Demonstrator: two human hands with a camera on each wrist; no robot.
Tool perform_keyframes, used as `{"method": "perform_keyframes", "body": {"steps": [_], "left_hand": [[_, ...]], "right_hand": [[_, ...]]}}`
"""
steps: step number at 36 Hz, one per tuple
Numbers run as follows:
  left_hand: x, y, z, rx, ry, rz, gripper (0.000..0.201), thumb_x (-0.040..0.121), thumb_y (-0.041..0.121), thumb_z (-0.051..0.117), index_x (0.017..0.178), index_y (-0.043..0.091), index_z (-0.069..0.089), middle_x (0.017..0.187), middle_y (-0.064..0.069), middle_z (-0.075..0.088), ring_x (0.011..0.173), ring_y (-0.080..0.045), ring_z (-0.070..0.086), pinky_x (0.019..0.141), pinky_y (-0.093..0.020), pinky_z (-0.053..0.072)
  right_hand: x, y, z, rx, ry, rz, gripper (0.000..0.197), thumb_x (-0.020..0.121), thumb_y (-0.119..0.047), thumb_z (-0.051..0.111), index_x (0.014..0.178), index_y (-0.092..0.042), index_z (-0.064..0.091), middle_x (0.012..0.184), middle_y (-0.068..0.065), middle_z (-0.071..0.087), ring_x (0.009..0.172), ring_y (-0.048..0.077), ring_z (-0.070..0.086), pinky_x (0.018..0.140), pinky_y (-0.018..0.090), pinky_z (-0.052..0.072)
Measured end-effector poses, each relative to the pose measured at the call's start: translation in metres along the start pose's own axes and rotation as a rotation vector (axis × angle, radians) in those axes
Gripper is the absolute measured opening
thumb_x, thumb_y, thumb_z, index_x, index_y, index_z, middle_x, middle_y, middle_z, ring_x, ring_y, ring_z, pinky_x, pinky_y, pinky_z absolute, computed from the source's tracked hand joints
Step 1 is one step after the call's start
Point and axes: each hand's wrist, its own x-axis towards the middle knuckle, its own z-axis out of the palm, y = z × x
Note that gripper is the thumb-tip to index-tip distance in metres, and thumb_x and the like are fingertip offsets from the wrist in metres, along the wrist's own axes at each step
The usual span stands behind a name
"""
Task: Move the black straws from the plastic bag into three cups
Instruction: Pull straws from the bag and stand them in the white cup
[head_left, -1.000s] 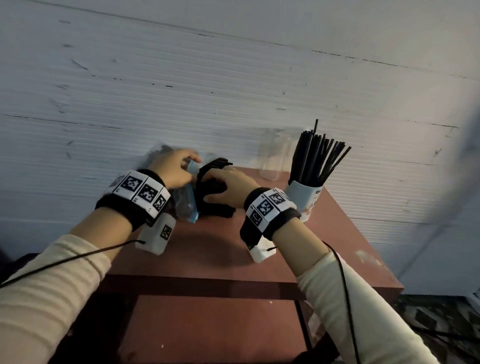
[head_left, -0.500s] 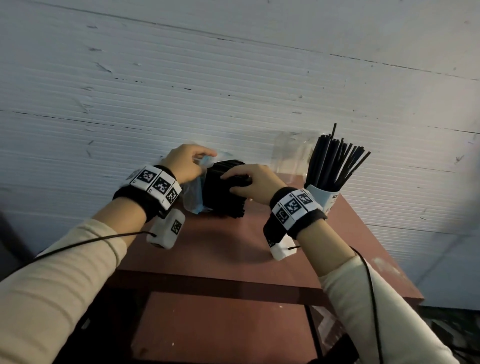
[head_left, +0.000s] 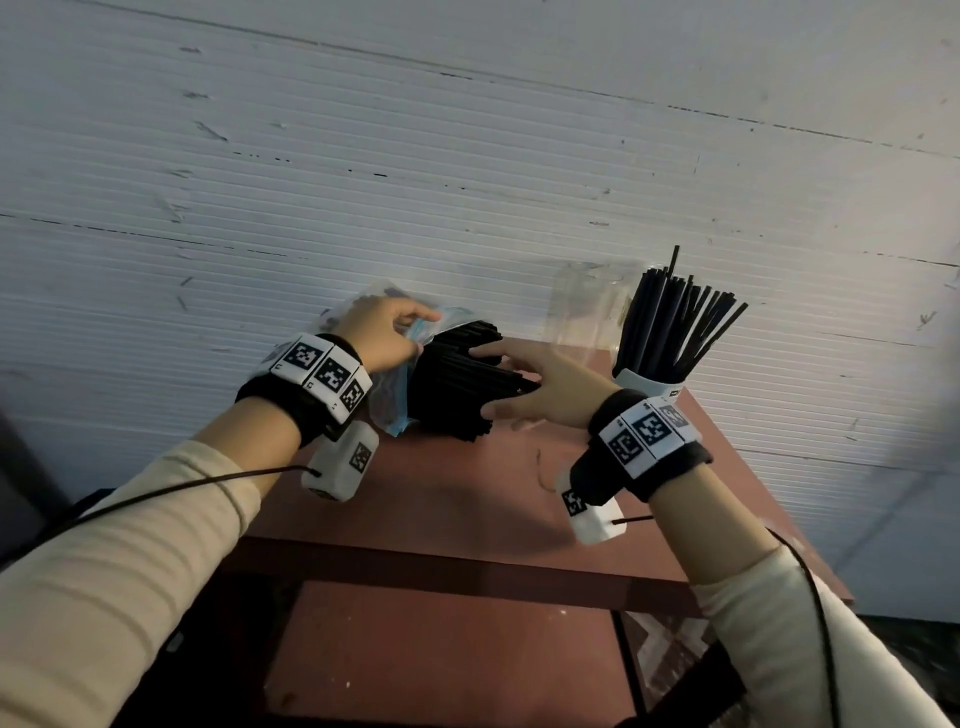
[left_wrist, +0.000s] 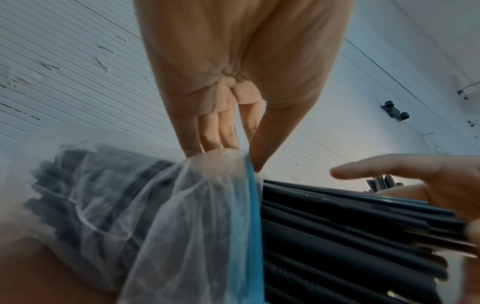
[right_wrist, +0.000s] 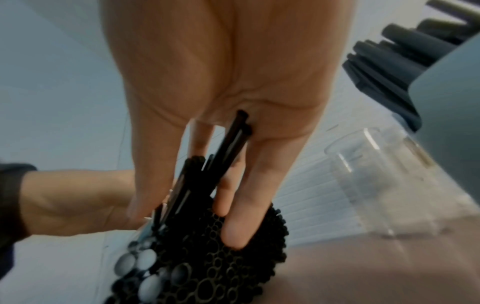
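Observation:
A bundle of black straws (head_left: 457, 387) lies on the red-brown table (head_left: 467, 499), sticking out of a clear plastic bag (head_left: 389, 410) with a blue strip at its mouth. My left hand (head_left: 421, 325) pinches the bag's rim (left_wrist: 228, 162) above the bundle. My right hand (head_left: 485, 382) grips the bundle's free end, fingers on top and thumb below. A few straws (right_wrist: 231, 148) run between its fingers and thumb. A white cup (head_left: 649, 387) full of black straws (head_left: 670, 322) stands at the right. An empty clear cup (head_left: 582, 312) stands beside it.
A white ribbed wall (head_left: 467, 182) rises right behind the table. The table's front edge (head_left: 467, 566) lies below my wrists, with a lower red shelf (head_left: 441, 649) under it. Cables trail from both wrist cameras.
My right hand has slid right along the bundle and now clasps its end from above and below. My left hand keeps its pinch on the bag, lifted slightly.

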Motion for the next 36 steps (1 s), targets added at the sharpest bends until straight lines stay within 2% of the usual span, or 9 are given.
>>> {"method": "perform_keyframes", "body": {"steps": [4,10,14,20,24,28,31,33,36], "left_hand": [[0.0,0.005,0.002,0.028,-0.002,-0.002,0.05,0.08,0.0,0.072,0.123,0.024,0.066,0.131,-0.005,0.061,0.121,-0.018,0.056,0.098,-0.024,0.041],[-0.001,0.009,0.003,0.023,0.005,0.019,0.048,0.082,-0.002,0.071,0.125,0.018,0.065,0.13,-0.005,0.062,0.12,-0.019,0.056,0.098,-0.023,0.04],[0.0,0.006,0.0,0.019,-0.023,0.02,0.048,0.082,-0.001,0.071,0.126,0.017,0.063,0.134,-0.006,0.059,0.125,-0.02,0.054,0.105,-0.028,0.04],[-0.001,0.005,0.003,0.099,-0.072,0.054,0.049,0.085,0.006,0.071,0.13,0.019,0.058,0.137,-0.006,0.055,0.127,-0.021,0.052,0.106,-0.032,0.041],[0.0,0.008,0.007,0.137,-0.021,0.057,0.049,0.085,0.014,0.071,0.131,0.021,0.056,0.137,-0.006,0.055,0.125,-0.021,0.053,0.104,-0.03,0.041],[-0.007,0.028,0.012,0.137,0.076,0.2,0.051,0.083,0.027,0.075,0.13,0.019,0.057,0.134,-0.004,0.055,0.125,-0.018,0.051,0.103,-0.026,0.036],[-0.016,0.048,0.014,0.095,-0.097,0.274,0.066,0.073,0.043,0.081,0.131,0.025,0.055,0.137,0.003,0.054,0.127,-0.013,0.049,0.109,-0.032,0.037],[-0.021,0.06,0.018,0.151,-0.218,0.278,0.073,0.065,0.047,0.085,0.13,0.029,0.055,0.13,0.009,0.057,0.12,-0.009,0.053,0.105,-0.033,0.042],[-0.023,0.077,0.03,0.326,-0.247,0.32,0.067,0.063,0.046,0.086,0.122,0.029,0.059,0.117,0.011,0.062,0.109,-0.008,0.055,0.098,-0.03,0.044]], "right_hand": [[0.01,-0.003,0.014,-0.187,0.1,-0.06,0.053,0.078,-0.025,0.079,0.126,-0.031,0.059,0.122,-0.005,0.059,0.111,0.018,0.059,0.097,0.031,0.048],[0.026,-0.012,0.029,-0.321,0.265,-0.124,0.033,0.083,-0.021,0.072,0.115,-0.026,0.069,0.118,-0.004,0.067,0.111,0.011,0.057,0.093,0.017,0.039],[0.023,-0.009,0.021,-0.268,0.254,-0.11,0.03,0.082,-0.019,0.073,0.111,-0.027,0.071,0.114,-0.005,0.069,0.107,0.011,0.061,0.098,0.027,0.046],[0.007,-0.002,0.0,-0.101,0.239,-0.11,0.028,0.083,-0.013,0.074,0.11,-0.021,0.073,0.11,-0.002,0.071,0.099,0.011,0.067,0.089,0.021,0.052],[0.0,0.001,-0.01,-0.023,0.258,-0.1,0.028,0.084,-0.013,0.073,0.11,-0.022,0.072,0.111,-0.002,0.071,0.1,0.009,0.068,0.093,0.031,0.054],[-0.008,0.002,-0.013,0.004,0.259,-0.1,0.029,0.084,-0.01,0.072,0.112,-0.017,0.071,0.116,-0.001,0.07,0.105,0.008,0.066,0.097,0.033,0.052],[-0.015,0.001,-0.018,-0.01,0.266,-0.089,0.03,0.084,-0.011,0.073,0.113,-0.016,0.071,0.115,-0.001,0.07,0.102,0.008,0.067,0.095,0.031,0.052],[-0.021,-0.001,-0.021,-0.037,0.268,-0.075,0.029,0.084,-0.013,0.073,0.113,-0.018,0.072,0.114,-0.001,0.071,0.098,0.008,0.068,0.093,0.029,0.053],[-0.031,-0.005,-0.026,-0.086,0.279,-0.066,0.027,0.083,-0.017,0.074,0.109,-0.024,0.073,0.105,-0.003,0.073,0.087,0.008,0.069,0.092,0.033,0.054]]}}
